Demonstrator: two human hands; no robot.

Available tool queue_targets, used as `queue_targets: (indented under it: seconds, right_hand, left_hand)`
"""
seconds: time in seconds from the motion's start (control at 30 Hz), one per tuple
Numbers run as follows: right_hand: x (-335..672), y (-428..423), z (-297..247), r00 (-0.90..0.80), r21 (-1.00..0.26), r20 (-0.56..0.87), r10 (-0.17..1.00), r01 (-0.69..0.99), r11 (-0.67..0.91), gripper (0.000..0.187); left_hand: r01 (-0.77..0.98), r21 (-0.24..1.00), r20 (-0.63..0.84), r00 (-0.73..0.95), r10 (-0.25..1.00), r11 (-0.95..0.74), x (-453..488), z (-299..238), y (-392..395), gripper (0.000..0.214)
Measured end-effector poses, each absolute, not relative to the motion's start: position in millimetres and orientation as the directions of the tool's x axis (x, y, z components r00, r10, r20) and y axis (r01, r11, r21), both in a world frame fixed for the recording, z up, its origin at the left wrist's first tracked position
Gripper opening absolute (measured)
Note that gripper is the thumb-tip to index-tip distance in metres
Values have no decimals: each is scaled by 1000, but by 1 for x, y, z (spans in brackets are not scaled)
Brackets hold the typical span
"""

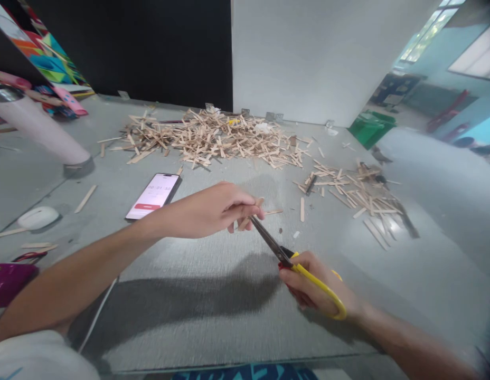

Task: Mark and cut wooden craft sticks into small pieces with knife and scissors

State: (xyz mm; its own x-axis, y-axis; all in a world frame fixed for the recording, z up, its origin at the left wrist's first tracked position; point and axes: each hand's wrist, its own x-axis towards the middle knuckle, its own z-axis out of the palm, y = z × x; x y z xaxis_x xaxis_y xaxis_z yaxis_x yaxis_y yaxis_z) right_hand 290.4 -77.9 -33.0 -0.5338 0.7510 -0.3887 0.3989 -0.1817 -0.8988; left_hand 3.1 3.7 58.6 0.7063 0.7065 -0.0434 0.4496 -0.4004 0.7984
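Observation:
My right hand point(316, 285) grips a pair of scissors point(271, 243) with yellow handles, its fingers wrapped round them. The blades point up and left, and their tips reach the fingers of my left hand point(221, 208). Those fingers are pinched on short wooden craft sticks point(244, 224), partly hidden behind the fingertips. Another stick point(273, 211) shows just to the right of the fingertips. Whether the blades touch a stick cannot be made out.
A pile of craft sticks point(217, 140) lies at the back, with a looser scatter of sticks point(367, 195) at right. A phone point(154, 195) showing a timer lies behind my left forearm. A white mouse point(38, 217) and a pale bottle point(43, 126) are at left.

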Motion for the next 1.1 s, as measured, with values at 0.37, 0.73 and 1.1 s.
queue_targets:
  seconds: [0.37,0.73,1.1]
  right_hand:
    - [293,-72,-33,-573,-911,-380,726,368,-187,58]
    - [291,-75,-46,-714,-869,-440,544,186,-460,75]
    - [288,-74,-53,-647,-881,-329,687,-52,-471,67]
  left_hand:
    - [504,690,-24,733,680,-519,-1,56,6,37]
    - [517,698,-83,746,661,-496,-5,52,18,37]
    - [358,916,-16,480,877,-179,-8,53,35,38]
